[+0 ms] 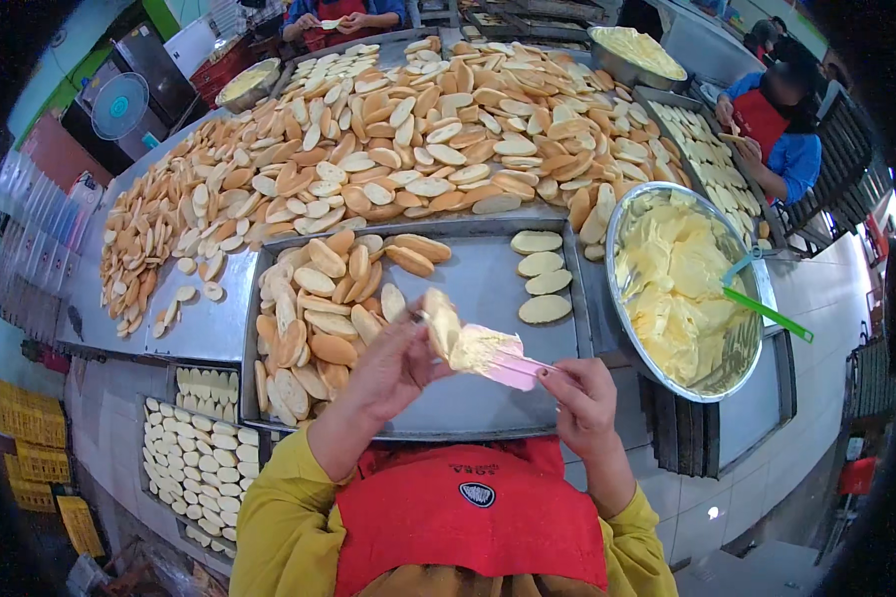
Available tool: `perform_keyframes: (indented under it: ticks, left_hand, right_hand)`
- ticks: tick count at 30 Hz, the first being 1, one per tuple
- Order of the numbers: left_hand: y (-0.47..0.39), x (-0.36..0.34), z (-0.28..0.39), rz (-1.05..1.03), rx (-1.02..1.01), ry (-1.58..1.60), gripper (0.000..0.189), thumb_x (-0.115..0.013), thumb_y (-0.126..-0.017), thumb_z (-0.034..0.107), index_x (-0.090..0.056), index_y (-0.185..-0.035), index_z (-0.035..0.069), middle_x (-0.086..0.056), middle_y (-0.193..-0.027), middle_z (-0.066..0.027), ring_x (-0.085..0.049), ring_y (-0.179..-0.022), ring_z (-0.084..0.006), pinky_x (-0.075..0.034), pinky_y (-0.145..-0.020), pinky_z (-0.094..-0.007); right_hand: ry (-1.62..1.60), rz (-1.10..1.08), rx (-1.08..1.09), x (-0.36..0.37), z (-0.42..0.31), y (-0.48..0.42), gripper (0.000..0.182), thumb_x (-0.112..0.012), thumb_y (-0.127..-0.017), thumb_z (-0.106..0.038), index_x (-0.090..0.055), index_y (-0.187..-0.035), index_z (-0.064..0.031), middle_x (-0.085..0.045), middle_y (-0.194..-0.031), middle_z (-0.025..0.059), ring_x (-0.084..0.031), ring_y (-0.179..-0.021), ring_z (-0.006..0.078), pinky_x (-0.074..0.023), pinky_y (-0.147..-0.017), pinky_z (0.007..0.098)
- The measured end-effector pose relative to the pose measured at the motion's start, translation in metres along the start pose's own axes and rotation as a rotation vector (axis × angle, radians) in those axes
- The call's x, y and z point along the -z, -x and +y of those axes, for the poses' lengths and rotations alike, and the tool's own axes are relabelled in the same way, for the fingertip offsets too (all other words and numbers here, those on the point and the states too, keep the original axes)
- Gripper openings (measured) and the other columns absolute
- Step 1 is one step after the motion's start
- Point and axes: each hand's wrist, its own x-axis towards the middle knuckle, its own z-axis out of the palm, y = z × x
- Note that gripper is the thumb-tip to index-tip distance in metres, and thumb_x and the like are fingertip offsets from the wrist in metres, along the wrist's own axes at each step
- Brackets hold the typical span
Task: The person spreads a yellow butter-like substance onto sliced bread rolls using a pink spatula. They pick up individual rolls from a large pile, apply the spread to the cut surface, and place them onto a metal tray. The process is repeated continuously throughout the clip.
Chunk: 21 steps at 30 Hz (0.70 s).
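My left hand [399,366] holds a slice of bread [440,324] over the metal tray [478,403]. A pink spatula [511,366], its blade coated with pale yellow cream, is gripped by the handle in my right hand [586,399]; the cream touches the slice. Plain bread halves [332,347] are heaped on the tray's left side. Four cream-covered slices [545,309] lie in a column at the tray's right. To the right of the tray, a large metal bowl [685,291] holds yellow cream, with a green-handled utensil [765,313] in it.
A big pile of bread halves [433,149] covers the table behind the tray. Co-workers [780,142] handle bread at the right and far side. Filled trays [201,463] stand low at the left, stacked trays [747,410] low at the right. Two more cream bowls [638,56] stand farther back.
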Motion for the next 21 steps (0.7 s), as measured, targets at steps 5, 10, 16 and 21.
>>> perform_keyframes:
  ticks: [5, 10, 16, 21]
  left_hand:
    - [0.004, -0.001, -0.023, -0.25, 0.089, -0.219, 0.051, -0.058, -0.082, 0.012, -0.038, -0.129, 0.01, -0.055, -0.114, -0.0098, -0.059, -0.1, -0.0195, -0.054, -0.078, -0.0369]
    - [-0.001, 0.004, -0.009, -0.223, -0.224, -0.463, 0.063, -0.065, -0.071, 0.005, -0.04, -0.13, 0.011, -0.053, -0.116, -0.011, -0.055, -0.108, -0.0265, -0.05, -0.086, -0.0385]
    - [-0.019, 0.01, 0.011, -0.287, -0.464, -0.473, 0.053, -0.058, -0.073, -0.007, -0.044, -0.122, 0.009, -0.049, -0.119, -0.0087, -0.05, -0.113, -0.0212, -0.049, -0.088, -0.0362]
    - [-0.039, -0.001, -0.003, -0.328, -0.554, -0.67, 0.05, -0.059, -0.073, -0.007, -0.045, -0.118, 0.009, -0.049, -0.12, -0.009, -0.05, -0.112, -0.0204, -0.047, -0.092, -0.0351]
  right_hand:
    - [0.197, 0.097, -0.018, -0.012, 0.004, -0.016, 0.041, -0.054, -0.062, 0.003, -0.066, -0.099, -0.0115, -0.059, -0.087, 0.0102, -0.056, -0.074, 0.0239, -0.044, -0.062, 0.0355]
    - [-0.043, 0.028, -0.144, 0.006, 0.012, -0.014, 0.043, -0.056, -0.061, 0.003, -0.065, -0.099, -0.0127, -0.058, -0.086, 0.0092, -0.056, -0.074, 0.0252, -0.0444, -0.062, 0.0356]
    - [0.134, -0.173, -0.111, 0.042, 0.004, -0.002, 0.039, -0.056, -0.06, 0.003, -0.064, -0.096, -0.0114, -0.059, -0.086, 0.0081, -0.056, -0.075, 0.026, -0.0448, -0.063, 0.0362]
    - [0.196, -0.141, -0.125, 0.043, 0.005, 0.005, 0.04, -0.056, -0.059, 0.004, -0.064, -0.095, -0.0109, -0.059, -0.087, 0.0083, -0.056, -0.076, 0.0271, -0.0452, -0.064, 0.0379]
